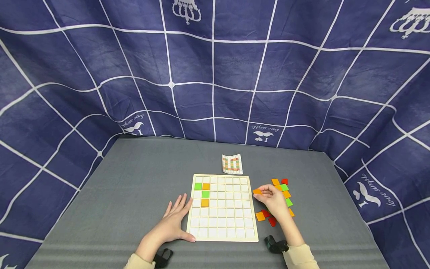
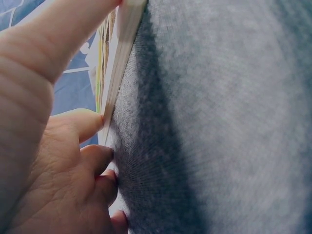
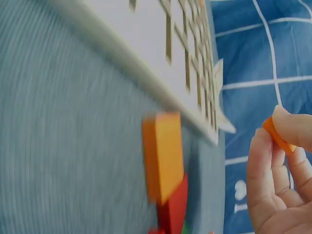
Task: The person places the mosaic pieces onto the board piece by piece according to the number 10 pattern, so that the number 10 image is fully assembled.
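Note:
A square wooden grid board (image 1: 221, 207) lies on the grey table. In its upper left cells sit two green tiles and two orange tiles, among them a green tile (image 1: 198, 186) and an orange tile (image 1: 205, 203). My left hand (image 1: 173, 222) rests at the board's left edge, fingers spread, with thumb and index fingertip touching the rim. My right hand (image 1: 273, 200) pinches an orange square tile (image 3: 279, 135) between thumb and fingers, just right of the board's right edge. Below that hand, loose tiles in orange, green and red lie partly hidden.
A small printed pattern card (image 1: 232, 164) lies behind the board. Among the loose pieces are a red tile (image 1: 272, 222) and an orange tile (image 1: 260, 216) close to the board's right side. A blue checked cloth (image 1: 215, 74) hangs behind the table.

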A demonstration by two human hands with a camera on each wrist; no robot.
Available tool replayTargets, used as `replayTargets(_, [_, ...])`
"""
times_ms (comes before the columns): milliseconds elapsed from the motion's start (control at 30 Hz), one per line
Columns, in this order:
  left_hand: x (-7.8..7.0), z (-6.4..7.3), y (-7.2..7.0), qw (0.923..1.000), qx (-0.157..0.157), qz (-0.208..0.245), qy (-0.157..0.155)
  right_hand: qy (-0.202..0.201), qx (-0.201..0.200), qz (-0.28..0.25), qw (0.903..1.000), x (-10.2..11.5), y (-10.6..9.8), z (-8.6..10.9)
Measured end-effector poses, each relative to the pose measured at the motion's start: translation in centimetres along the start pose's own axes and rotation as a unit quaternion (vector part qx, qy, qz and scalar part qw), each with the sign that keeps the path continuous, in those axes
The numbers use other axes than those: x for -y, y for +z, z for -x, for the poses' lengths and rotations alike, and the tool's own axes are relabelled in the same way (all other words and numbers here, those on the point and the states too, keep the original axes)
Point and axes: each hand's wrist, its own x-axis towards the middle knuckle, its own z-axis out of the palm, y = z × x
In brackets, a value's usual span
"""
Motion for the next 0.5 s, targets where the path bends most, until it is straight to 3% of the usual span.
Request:
replayTargets(300, [0.1,0.0,0.0,1.0,0.006,-0.003,-0.003,-0.025,0.071,-0.107,0.9914,2.1,3.9,1.6])
replayTargets(500, [0.0,-0.1,-0.1,1.0,0.007,-0.004,-0.003,-0.037,0.122,-0.106,0.9862,2.8,7.1,2.5])
